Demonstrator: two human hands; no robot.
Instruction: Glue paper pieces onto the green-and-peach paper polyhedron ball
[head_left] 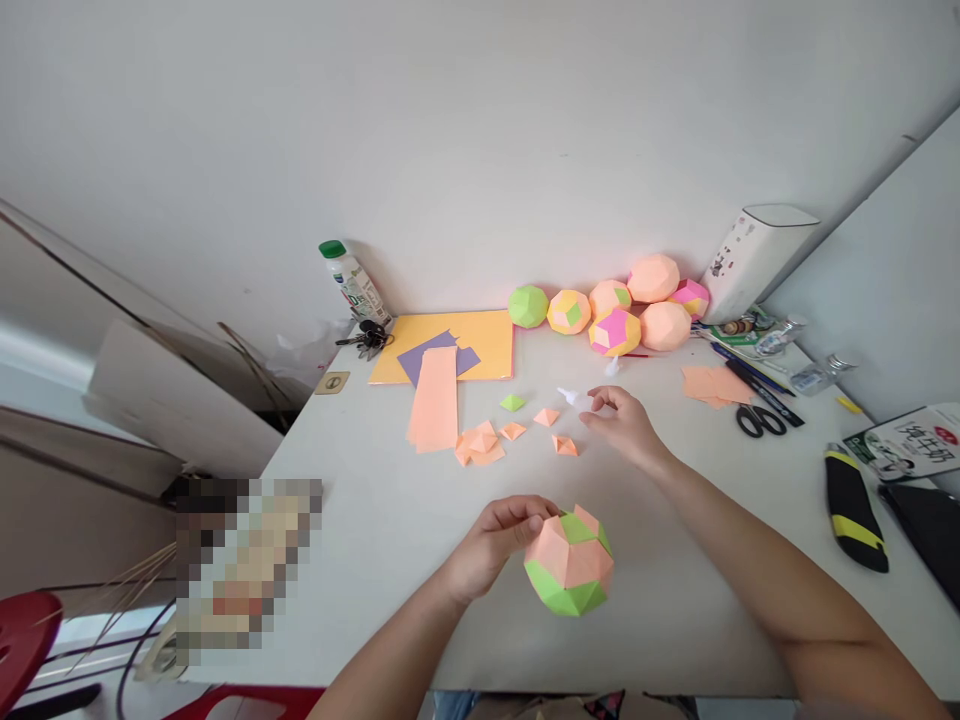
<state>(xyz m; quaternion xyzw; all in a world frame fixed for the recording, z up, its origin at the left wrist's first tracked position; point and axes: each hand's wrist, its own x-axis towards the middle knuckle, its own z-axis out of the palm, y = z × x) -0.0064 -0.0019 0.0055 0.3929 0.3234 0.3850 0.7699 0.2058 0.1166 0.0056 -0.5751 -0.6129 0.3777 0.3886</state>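
My left hand [506, 535] grips a faceted paper ball [570, 560] of peach and green pieces by its upper left edge, above the front of the table. An opening seems to show at the ball's top. Farther back, my right hand [619, 420] has its fingers closed on a small translucent glue bottle [571, 397], its white nozzle pointing left. Most of the bottle's body is hidden or hard to make out. Between the hands and the wall lie a green folded paper piece [512, 402] and several peach folded pieces [547, 416].
Finished paper balls [615, 331] line the wall. Peach strips [436, 400] and purple paper [416, 362] rest on yellow sheets [484, 335]. Scissors [760, 420], pens [765, 392] and a black-yellow cutter [856, 510] lie right; a green-capped bottle [356, 285] stands at back left.
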